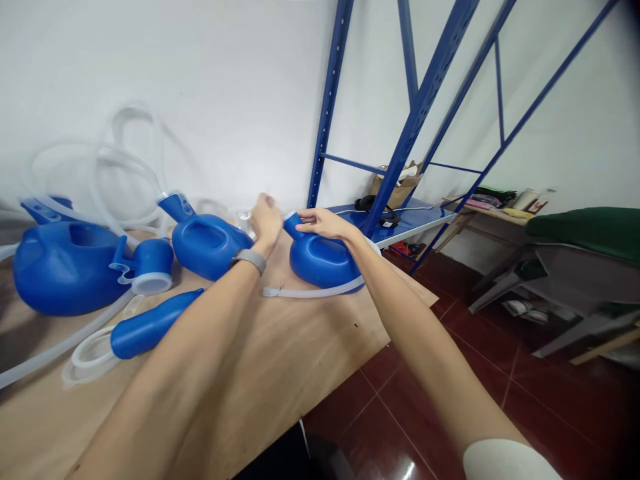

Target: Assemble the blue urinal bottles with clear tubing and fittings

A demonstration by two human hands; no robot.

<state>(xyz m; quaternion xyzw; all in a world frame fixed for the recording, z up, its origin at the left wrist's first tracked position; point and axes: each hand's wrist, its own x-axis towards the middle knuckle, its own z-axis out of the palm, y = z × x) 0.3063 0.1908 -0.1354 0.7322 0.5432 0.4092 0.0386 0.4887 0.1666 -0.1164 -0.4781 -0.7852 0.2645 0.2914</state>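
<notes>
My right hand (323, 223) grips a blue plastic urinal bottle (323, 260) around its neck, fingers above and thumb below. The bottle lies on its side on the wooden table, mouth pointing left. A pale tube (320, 291) curves along its front, with its end on the tabletop. Just left of the bottle's mouth, my left hand (267, 219) is raised and smeared by motion; its fingers cannot be made out clearly. A grey band (251, 260) circles the left wrist. Past that forearm lies a second urinal bottle (210, 243), partly covered by the arm.
At left are another blue bottle (65, 270), a short blue cup-like piece (153, 263), a blue cylinder (150, 327) and coiled clear tubing (95, 167). Blue shelving (405, 133) stands beyond the table's right end. A stacked grey chair (580, 273) is at far right.
</notes>
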